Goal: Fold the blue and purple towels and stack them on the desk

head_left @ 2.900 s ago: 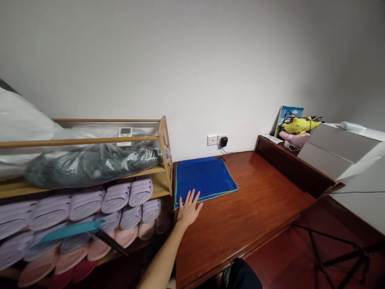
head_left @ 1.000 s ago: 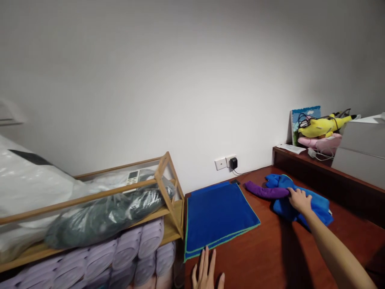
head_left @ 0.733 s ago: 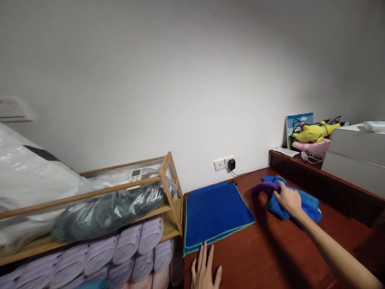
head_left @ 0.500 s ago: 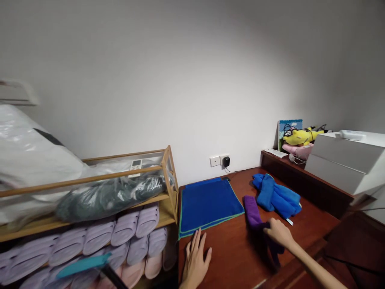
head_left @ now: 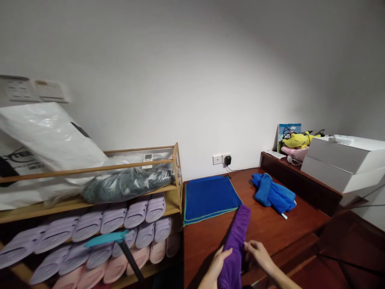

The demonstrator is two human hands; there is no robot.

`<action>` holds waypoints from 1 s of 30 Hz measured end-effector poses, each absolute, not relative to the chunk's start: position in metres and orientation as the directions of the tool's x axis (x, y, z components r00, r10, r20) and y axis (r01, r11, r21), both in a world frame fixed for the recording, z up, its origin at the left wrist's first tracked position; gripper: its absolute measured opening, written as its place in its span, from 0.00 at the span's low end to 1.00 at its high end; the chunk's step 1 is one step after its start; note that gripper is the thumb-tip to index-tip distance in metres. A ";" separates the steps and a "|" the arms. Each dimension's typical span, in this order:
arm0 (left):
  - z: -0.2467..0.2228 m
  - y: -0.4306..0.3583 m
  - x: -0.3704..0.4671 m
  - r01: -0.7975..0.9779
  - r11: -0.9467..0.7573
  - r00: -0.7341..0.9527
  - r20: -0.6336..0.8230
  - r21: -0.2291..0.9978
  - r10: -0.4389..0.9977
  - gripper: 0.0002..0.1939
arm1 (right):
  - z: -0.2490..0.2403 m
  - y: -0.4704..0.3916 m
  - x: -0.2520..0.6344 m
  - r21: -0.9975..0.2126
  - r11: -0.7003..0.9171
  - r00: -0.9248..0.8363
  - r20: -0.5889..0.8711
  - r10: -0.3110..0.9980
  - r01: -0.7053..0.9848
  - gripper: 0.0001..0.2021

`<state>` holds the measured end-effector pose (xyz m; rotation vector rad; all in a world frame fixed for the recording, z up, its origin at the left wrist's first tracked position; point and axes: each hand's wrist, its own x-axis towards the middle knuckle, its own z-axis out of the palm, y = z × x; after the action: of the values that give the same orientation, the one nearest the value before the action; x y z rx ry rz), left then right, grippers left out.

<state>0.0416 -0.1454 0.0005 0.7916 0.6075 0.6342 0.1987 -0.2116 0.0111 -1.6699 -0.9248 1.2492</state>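
Note:
A long folded purple cloth (head_left: 236,237) runs from the tabletop towards me, its near end cut off by the bottom of the view. My left hand (head_left: 214,267) grips its left side, thumb on top. At its right edge, the fingers of my right hand (head_left: 255,253) are pinched on the cloth. Beyond lies a flat, folded dark blue cloth (head_left: 210,198) with green edging, near the purple cloth's far end. To the right, a crumpled bright blue cloth (head_left: 272,192) with a white tag rests on the reddish-brown table (head_left: 198,245).
On the left a wooden rack (head_left: 177,176) holds lilac slippers (head_left: 114,216), pink slippers and wrapped bundles. A teal-headed pole (head_left: 105,239) stands in front. Along the right, a raised ledge (head_left: 300,180) carries white drawers (head_left: 333,160) and a yellow plush toy (head_left: 296,140).
My left hand has left the tabletop and taken hold of the purple cloth. The cloth and my right hand have moved left and nearer. The view has shifted slightly left.

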 end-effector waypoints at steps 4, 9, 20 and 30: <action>0.001 -0.152 0.034 -0.267 0.622 0.725 -0.272 0.736 0.633 0.21 | 0.011 -0.206 0.201 -0.895 -0.443 0.210 -0.443 0.872 -0.049 0.29; -0.018 -0.162 0.020 -0.215 0.552 0.681 -0.282 0.805 0.676 0.25 | 0.015 -0.189 0.189 -0.962 -0.256 0.426 -0.191 0.884 0.100 0.26; 0.013 -0.156 -0.007 0.347 -0.226 0.303 0.120 0.910 0.945 0.28 | 0.015 -0.160 0.129 -0.878 -0.205 0.345 -0.049 0.937 0.433 0.31; 0.052 -0.175 0.017 0.384 -0.536 0.318 0.437 0.752 0.841 0.17 | 0.032 -0.141 0.150 -0.928 -0.026 0.243 0.071 0.967 0.373 0.26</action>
<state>0.0169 -0.1751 0.0523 2.0660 1.0789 1.1480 0.1505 -0.1415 0.0316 -1.5733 -1.2892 0.7935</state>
